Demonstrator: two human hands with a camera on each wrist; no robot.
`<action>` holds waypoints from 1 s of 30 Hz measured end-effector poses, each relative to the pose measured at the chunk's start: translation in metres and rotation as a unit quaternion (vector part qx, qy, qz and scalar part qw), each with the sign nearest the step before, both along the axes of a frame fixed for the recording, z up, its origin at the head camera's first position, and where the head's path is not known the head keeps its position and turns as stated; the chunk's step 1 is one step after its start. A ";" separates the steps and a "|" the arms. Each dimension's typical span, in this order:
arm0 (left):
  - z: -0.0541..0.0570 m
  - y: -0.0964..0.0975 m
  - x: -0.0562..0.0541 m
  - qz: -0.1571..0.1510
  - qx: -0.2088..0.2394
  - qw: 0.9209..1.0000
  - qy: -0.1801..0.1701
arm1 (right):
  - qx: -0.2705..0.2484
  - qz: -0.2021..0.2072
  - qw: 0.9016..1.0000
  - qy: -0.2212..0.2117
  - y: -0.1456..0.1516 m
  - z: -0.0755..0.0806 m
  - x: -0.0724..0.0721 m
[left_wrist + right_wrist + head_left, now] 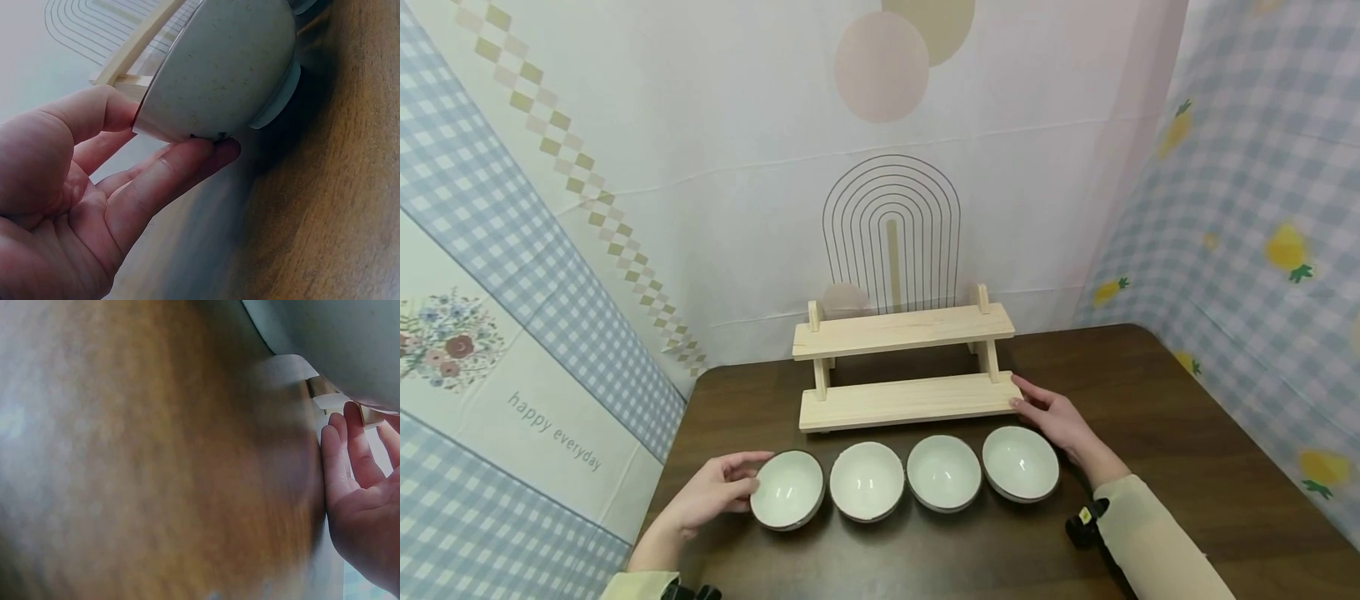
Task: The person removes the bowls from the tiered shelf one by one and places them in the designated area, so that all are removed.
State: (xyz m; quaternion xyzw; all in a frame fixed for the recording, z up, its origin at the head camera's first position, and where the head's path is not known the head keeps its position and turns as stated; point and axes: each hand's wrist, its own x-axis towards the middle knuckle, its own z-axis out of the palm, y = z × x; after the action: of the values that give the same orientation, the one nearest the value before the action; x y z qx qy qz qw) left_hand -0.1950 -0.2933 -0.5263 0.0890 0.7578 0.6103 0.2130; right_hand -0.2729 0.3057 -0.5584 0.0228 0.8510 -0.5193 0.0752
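Several white bowls with dark rims stand in a row before a two-tier wooden display shelf [910,400]. At the row's left end, my left hand [718,492] holds the leftmost bowl [787,490]. In the left wrist view its thumb is at the rim and its fingers lie against the bowl's outer side [219,75]. My right hand [1060,425] is behind the rightmost bowl [1021,463], its fingertips touching the right end of the lower board. In the right wrist view that hand's fingers [357,447] are fairly straight, and a bowl partly hides the contact.
Two middle bowls, one left of centre [867,482] and one right of centre [944,473], stand close between the outer ones. Everything rests on a dark brown wooden table [925,558]. Patterned cloths hang behind [760,208] and at both sides.
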 end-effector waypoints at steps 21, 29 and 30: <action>0.010 0.000 -0.001 -0.039 -0.004 0.999 -0.026 | 0.005 0.007 1.000 0.007 -0.002 0.005 0.001; 0.019 -0.005 -0.006 0.054 -0.062 0.993 0.082 | 0.027 0.042 0.998 0.040 0.005 0.008 0.002; 0.020 -0.006 -0.007 0.075 -0.090 0.986 0.121 | 0.054 0.046 0.996 0.056 0.007 0.010 0.003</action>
State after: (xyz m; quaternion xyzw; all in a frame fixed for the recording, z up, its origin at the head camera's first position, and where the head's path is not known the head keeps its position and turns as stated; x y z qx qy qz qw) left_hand -0.2021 -0.2997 -0.5068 0.0855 0.8343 0.5385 0.0807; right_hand -0.2698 0.3129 -0.5483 -0.0417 0.8806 -0.4694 0.0498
